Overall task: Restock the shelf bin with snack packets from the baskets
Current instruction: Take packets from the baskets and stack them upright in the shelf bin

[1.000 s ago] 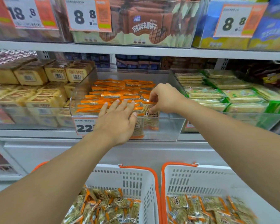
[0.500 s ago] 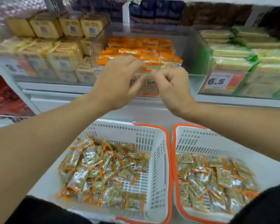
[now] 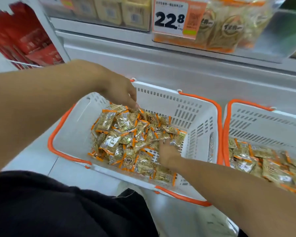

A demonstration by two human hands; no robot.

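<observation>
A white basket [image 3: 193,115] with orange handles stands on the floor below me, holding a heap of small snack packets [image 3: 125,137], tan with orange ends. My left hand [image 3: 121,93] reaches down at the heap's far edge, fingertips touching a packet. My right hand [image 3: 167,154] lies low on the heap's right side, its fingers pushed among the packets; neither hand has lifted one. A second white basket [image 3: 263,120] with more packets [image 3: 253,158] stands to the right. The clear shelf bin [image 3: 229,31] with the 22.8 price tag [image 3: 171,17] is above, partly cut off.
A white shelf ledge [image 3: 178,65] juts out between the bin and the baskets. A bin of yellow boxed goods [image 3: 109,11] sits left of the price tag, and red packages [image 3: 24,40] fill a lower shelf at far left. My dark clothing [image 3: 58,207] fills the bottom left.
Both hands have come down from the shelf bin into the left basket. My view has tilted down, so the bin now sits at the top edge.
</observation>
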